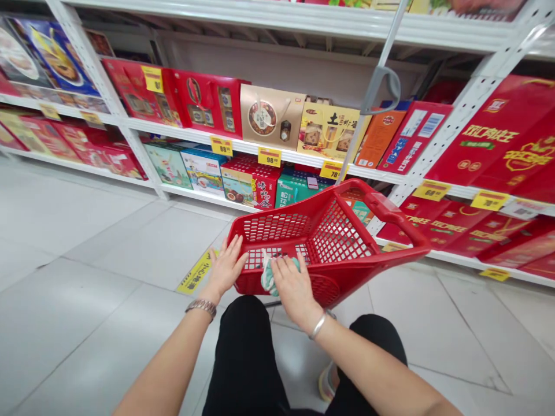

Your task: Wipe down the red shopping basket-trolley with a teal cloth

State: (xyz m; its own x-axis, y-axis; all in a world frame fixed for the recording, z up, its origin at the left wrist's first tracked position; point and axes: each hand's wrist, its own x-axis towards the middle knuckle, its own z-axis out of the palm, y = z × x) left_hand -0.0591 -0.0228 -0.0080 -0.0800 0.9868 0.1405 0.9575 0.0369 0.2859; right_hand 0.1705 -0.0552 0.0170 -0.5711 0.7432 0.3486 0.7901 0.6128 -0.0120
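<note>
Left hand (225, 267) flat on near rim of red plastic shopping basket (333, 242), fingers (232, 254) spread wide, nothing gripped. Right hand (295, 290) palm-down on crumpled teal-and-white cloth (269, 276) inside near corner of basket, fingers (281, 267) slightly parted and resting, no firm grip evident. Far end of basket close to front edge of white steel shelving (143, 150), with boxed gift sets (271, 115) and yellow price tags (269, 156) along shelf edge. Link watch (202, 307) on left wrist, metal bangle (318, 326) on right
</note>
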